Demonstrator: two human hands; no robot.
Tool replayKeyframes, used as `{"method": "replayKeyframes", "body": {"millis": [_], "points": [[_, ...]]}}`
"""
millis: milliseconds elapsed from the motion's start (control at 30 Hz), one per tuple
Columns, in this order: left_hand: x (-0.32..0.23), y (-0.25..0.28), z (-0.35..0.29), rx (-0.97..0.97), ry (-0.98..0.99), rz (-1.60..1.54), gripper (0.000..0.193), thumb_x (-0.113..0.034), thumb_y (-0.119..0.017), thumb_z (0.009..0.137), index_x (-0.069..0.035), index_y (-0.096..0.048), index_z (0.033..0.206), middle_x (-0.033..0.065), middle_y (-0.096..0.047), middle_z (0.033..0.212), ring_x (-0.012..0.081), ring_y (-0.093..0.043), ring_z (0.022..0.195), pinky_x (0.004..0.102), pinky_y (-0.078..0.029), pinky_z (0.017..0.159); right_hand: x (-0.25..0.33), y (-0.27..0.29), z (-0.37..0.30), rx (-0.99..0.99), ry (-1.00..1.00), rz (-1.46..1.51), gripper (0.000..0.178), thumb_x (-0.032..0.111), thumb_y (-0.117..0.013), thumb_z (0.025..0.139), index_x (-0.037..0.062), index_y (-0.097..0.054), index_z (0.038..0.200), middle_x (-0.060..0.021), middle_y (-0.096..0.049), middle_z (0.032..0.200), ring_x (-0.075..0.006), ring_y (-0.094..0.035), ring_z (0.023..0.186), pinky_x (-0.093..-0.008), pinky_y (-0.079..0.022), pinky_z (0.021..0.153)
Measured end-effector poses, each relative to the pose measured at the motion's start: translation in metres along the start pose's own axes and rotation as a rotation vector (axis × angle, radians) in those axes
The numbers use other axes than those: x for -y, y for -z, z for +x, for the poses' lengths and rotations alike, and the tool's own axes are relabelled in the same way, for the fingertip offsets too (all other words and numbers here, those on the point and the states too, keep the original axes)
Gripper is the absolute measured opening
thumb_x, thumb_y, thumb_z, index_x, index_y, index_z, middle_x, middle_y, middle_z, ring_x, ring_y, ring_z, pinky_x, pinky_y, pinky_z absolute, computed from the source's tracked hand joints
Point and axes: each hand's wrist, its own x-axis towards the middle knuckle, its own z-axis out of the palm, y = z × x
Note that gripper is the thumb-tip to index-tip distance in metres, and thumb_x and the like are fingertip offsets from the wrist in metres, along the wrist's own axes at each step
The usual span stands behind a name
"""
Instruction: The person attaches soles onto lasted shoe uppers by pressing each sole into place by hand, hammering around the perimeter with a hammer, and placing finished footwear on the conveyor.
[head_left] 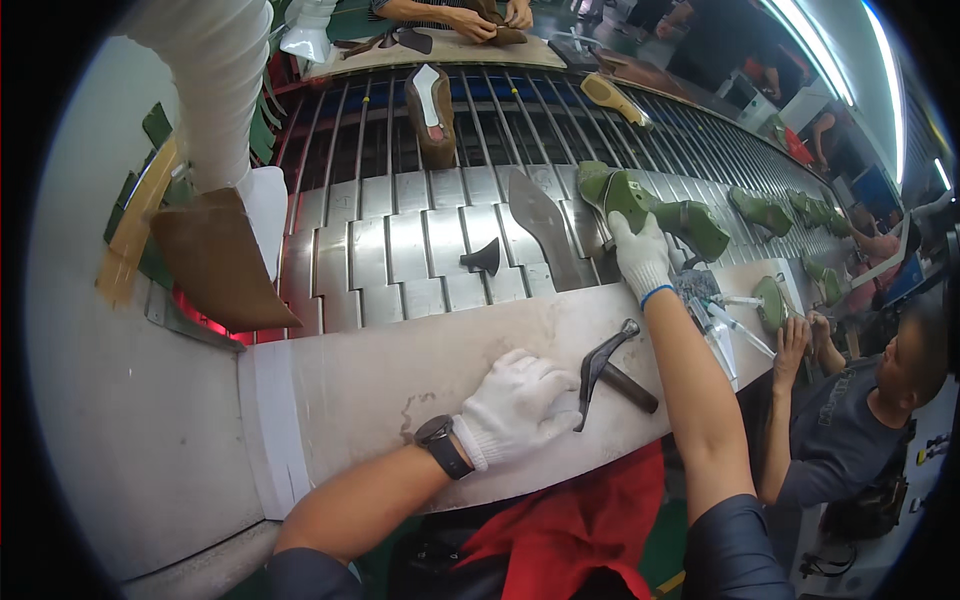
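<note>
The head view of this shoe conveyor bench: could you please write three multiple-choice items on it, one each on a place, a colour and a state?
1. Where does the hammer lie?
A. on the white bench ledge
B. on the metal slat conveyor
C. on the floor

2. What colour is the shoe last that the right hand reaches?
A. red
B. green
C. blue

3. How is the left hand?
A. gloved, resting flat on the ledge beside the hammer
B. bare, lifting the hammer
C. gloved, holding a sole

Key: 1 A, the hammer rests on the ledge by the left hand; 2 B, the last is green; 3 A, the white glove lies palm down, gripping nothing.
</note>
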Motion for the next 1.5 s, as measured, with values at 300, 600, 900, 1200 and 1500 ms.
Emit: {"method": "replayKeyframes", "body": {"millis": [300, 600, 900, 1200, 1500], "points": [[0.002, 0.004, -0.004, -0.018, 0.003, 0.01, 0.035, -0.024, -0.083, 0.083, -0.006, -0.075, 0.112, 0.0135, -0.074, 0.112, 0.036, -0.069, 0.107, 0.0477, -0.051, 0.105, 0.046, -0.007, -0.056, 0.081, 0.601, -0.152, 0.067, 0.03, -0.077, 0.09, 0.0013, -0.06, 0.148, -0.0243, -0.067, 0.14, -0.0421, -0.064, 0.132, -0.0503, -0.051, 0.114], [-0.001, 0.013, -0.002, 0.017, -0.015, 0.011, 0.037, -0.024, -0.082, 0.086, -0.005, -0.073, 0.116, 0.0135, -0.073, 0.113, 0.0366, -0.069, 0.106, 0.0475, -0.051, 0.105, 0.08, -0.071, -0.014, 0.582, 0.495, -0.843, 0.035, 0.021, -0.069, 0.097, -0.0023, -0.073, 0.124, -0.0267, -0.079, 0.121, -0.0419, -0.077, 0.118, -0.0482, -0.063, 0.098], [-0.003, 0.01, -0.005, 0.05, -0.018, 0.025, 0.038, -0.026, -0.081, 0.09, -0.005, -0.073, 0.121, 0.0141, -0.075, 0.118, 0.036, -0.069, 0.112, 0.0472, -0.05, 0.107, 0.028, -0.036, 0.009, 0.167, 0.305, -0.027, 0.024, 0.011, -0.063, 0.093, -0.0035, -0.075, 0.108, -0.0246, -0.079, 0.098, -0.0376, -0.079, 0.094, -0.0478, -0.062, 0.085], [-0.01, 0.024, -0.009, 0.039, 0.156, -0.165, 0.036, -0.019, -0.08, 0.095, -0.005, -0.072, 0.127, 0.0141, -0.075, 0.121, 0.0288, -0.073, 0.112, 0.042, -0.055, 0.104, 0.045, 0.004, -0.096, 0.579, -0.37, 1.187, 0.038, 0.029, -0.055, 0.113, -0.0055, -0.065, 0.127, -0.0173, -0.077, 0.101, -0.0258, -0.077, 0.083, -0.0372, -0.063, 0.072], [0.133, 0.099, 0.132, -0.505, 0.577, -0.195, 0.075, -0.025, -0.082, 0.096, 0.008, -0.048, 0.154, 0.0269, -0.063, 0.147, 0.0355, -0.064, 0.137, 0.0471, -0.053, 0.116, 0.034, -0.004, -0.086, 0.506, -0.345, 1.043, 0.042, 0.034, -0.057, 0.113, -0.0053, -0.072, 0.109, -0.0108, -0.073, 0.096, -0.0202, -0.07, 0.082, -0.035, -0.057, 0.076]]}}
